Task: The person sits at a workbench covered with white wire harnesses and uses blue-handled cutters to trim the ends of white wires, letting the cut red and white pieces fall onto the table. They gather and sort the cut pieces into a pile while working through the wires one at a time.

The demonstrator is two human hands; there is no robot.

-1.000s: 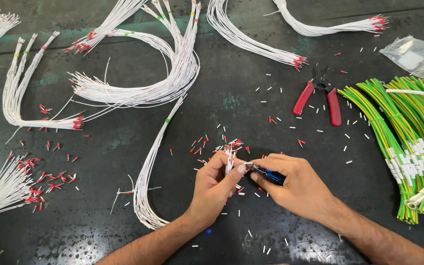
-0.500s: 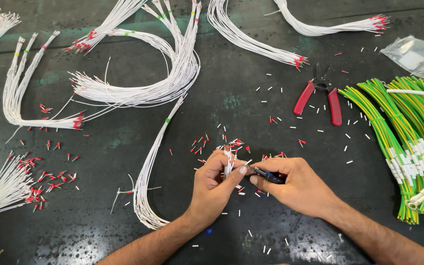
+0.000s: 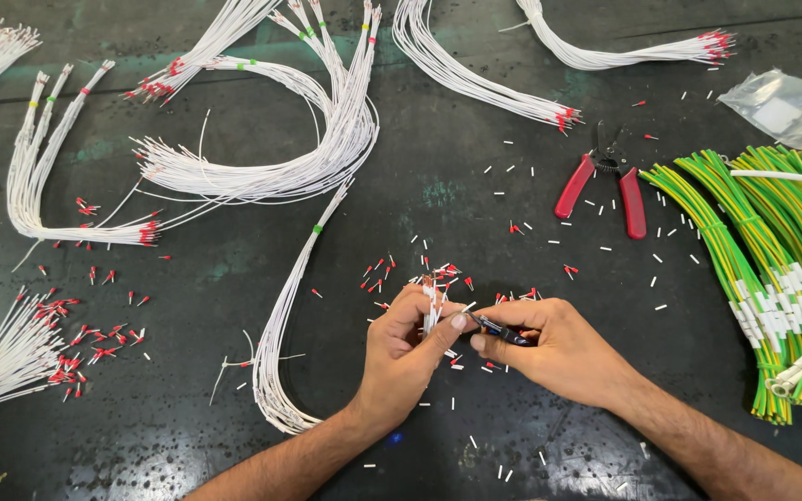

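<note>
My left hand (image 3: pixel 407 357) pinches the ends of a bundle of thin white wires (image 3: pixel 282 325) that loops down and back up across the dark table. Their tips stand up between my thumb and fingers. My right hand (image 3: pixel 554 350) grips a small dark-handled tool (image 3: pixel 496 328) whose metal tip points left at the wire ends, touching or nearly touching them. Small red ferrules (image 3: pixel 392 271) lie scattered just beyond my hands.
Red-handled pliers (image 3: pixel 603 181) lie at the upper right. Green-yellow wire bundles (image 3: pixel 772 278) fill the right edge, beside a clear plastic bag (image 3: pixel 784 104). More white wire bundles (image 3: pixel 262 167) with red tips spread over the left and top. White insulation scraps (image 3: pixel 587 246) dot the table.
Both hands have stayed in place over the wire ends; only small finger movements show. The tool tip remains at the wire tips.
</note>
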